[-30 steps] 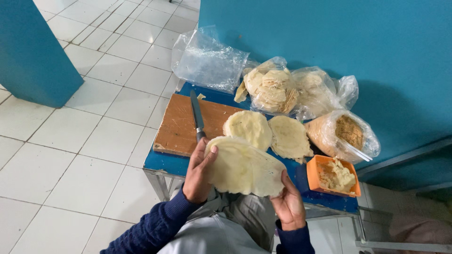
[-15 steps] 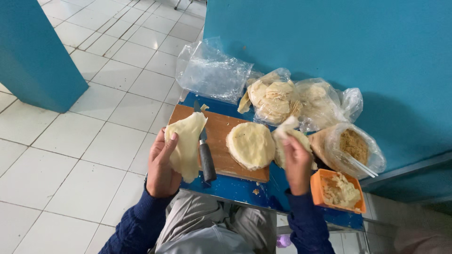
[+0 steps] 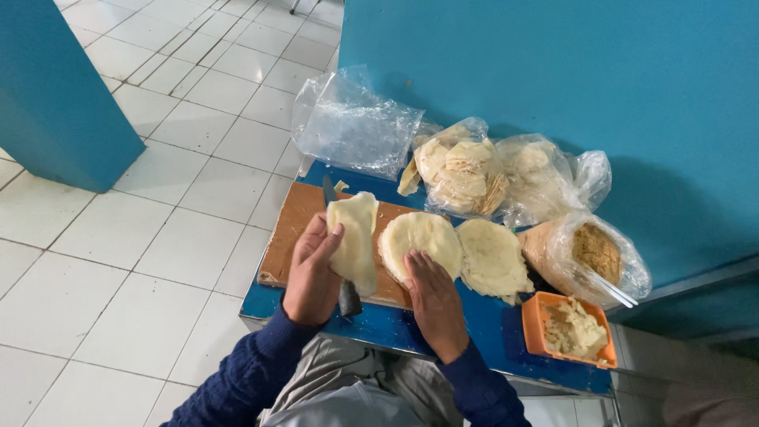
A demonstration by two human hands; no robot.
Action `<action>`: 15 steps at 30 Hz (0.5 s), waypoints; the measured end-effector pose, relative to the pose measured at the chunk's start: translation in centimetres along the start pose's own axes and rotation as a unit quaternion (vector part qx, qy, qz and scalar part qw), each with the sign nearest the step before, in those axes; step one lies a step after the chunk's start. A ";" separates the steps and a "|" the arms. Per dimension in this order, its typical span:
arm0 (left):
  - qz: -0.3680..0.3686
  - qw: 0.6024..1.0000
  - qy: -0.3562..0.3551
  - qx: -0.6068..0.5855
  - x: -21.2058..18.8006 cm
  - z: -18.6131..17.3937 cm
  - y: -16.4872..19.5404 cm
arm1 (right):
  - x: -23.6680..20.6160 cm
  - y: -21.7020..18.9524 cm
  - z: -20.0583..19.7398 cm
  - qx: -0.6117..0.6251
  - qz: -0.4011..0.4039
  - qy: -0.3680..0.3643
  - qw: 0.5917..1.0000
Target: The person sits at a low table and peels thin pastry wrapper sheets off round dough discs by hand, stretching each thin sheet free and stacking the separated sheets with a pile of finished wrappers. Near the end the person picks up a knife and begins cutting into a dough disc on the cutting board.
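My left hand [image 3: 311, 273] holds a pale, folded sheet of flat dough [image 3: 354, 239] above the wooden cutting board [image 3: 291, 233]. A knife [image 3: 337, 251] lies on the board under that sheet, its dark handle poking out near my wrist. My right hand [image 3: 433, 304] rests palm down on the near edge of a round flat dough disc [image 3: 421, 241] on the board. A second round disc [image 3: 492, 257] lies just to its right.
The board sits on a small blue table [image 3: 411, 328] against a blue wall. Behind it are clear plastic bags: an empty one [image 3: 356, 126], two with stacked flat rounds [image 3: 462, 168], one with brown filling [image 3: 593, 253]. An orange tub [image 3: 571, 328] holds pale filling at the right.
My left hand has carried the folded dough sheet right, over the knife. My right hand has let go of the right-hand piece and now lies on the middle disc.
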State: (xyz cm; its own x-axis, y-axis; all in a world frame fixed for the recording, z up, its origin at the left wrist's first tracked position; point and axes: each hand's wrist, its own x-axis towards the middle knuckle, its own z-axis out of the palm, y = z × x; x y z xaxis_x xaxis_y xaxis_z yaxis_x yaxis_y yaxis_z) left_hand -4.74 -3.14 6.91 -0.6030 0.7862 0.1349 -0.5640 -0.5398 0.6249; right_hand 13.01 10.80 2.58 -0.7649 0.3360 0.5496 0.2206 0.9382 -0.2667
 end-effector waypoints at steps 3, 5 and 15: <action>-0.040 0.999 -0.013 -0.004 0.2 1.2 -1.7 | 0.6 -1.4 -2.8 0.197 0.128 0.016 0.972; -0.076 0.996 -0.029 -0.031 0.1 2.0 -2.7 | 0.4 -2.6 -4.8 0.247 0.133 0.044 0.959; -0.095 0.990 -0.095 -0.031 -1.5 3.5 -6.3 | -1.6 -3.0 -5.1 0.352 0.177 0.116 0.912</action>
State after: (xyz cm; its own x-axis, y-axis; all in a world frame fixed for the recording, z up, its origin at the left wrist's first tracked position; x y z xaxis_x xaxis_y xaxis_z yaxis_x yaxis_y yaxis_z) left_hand 1.70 0.13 5.49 -0.3691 0.9146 0.1652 -0.6943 -0.3895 0.6052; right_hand 16.61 7.85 6.52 -0.5543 0.6923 0.4621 -0.0781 0.5095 -0.8569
